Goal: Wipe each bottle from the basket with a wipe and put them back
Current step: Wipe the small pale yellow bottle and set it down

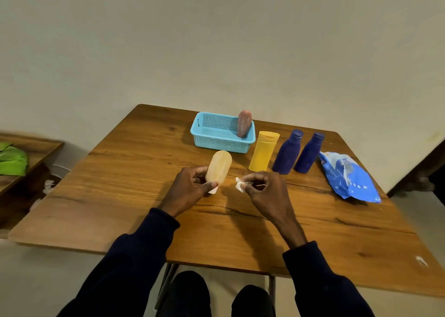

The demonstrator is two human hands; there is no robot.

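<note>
Left hand (190, 186) gripping peach bottle (218, 167), right hand (261, 188) pinching wipe (239, 185)

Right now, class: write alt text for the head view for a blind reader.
The left hand holds a pale orange bottle at a wooden table; the right hand pinches a white wipe beside it. Behind stand a blue basket holding a pink bottle, a yellow bottle, two dark blue bottles and a wipe pack.

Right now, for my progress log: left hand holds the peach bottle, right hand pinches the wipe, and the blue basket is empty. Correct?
Not empty: the head view shows a pink bottle standing in the blue basket. Left hand holding peach bottle, right hand pinching wipe: correct.
</note>
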